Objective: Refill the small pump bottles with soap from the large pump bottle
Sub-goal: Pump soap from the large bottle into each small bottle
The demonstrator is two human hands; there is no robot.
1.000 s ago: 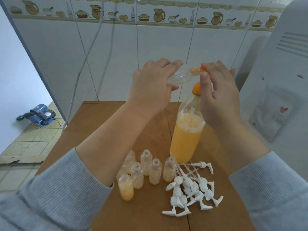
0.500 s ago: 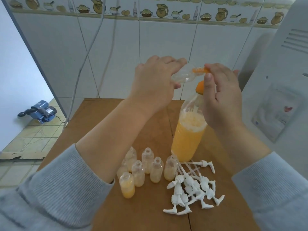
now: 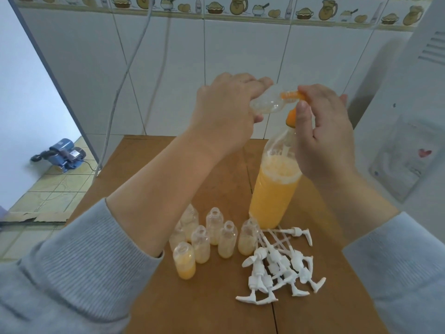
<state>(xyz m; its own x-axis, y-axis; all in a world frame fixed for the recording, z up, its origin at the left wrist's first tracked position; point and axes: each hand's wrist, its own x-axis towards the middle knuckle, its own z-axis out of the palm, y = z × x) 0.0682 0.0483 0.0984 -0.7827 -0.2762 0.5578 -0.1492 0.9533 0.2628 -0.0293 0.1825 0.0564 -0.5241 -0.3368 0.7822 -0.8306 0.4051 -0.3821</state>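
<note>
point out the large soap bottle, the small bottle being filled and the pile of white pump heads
large soap bottle (image 3: 273, 201): head view, orange-filled body
small bottle being filled (image 3: 266, 104): head view, clear side wall
white pump heads (image 3: 277, 263): head view, middle of pile

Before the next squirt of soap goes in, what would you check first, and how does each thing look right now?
1. Small bottle held by the left hand, tipped on its side: ok.
2. Orange spout of the big bottle reaching into the small bottle's mouth: ok.
3. Right hand on the pump head: ok, though its grip hides most of the pump.
4. Big bottle upright on the table, plenty of soap inside: ok.
5. Room left in the small bottle: ok, it looks nearly empty.
6. Drips at the spout: cannot tell.
</note>
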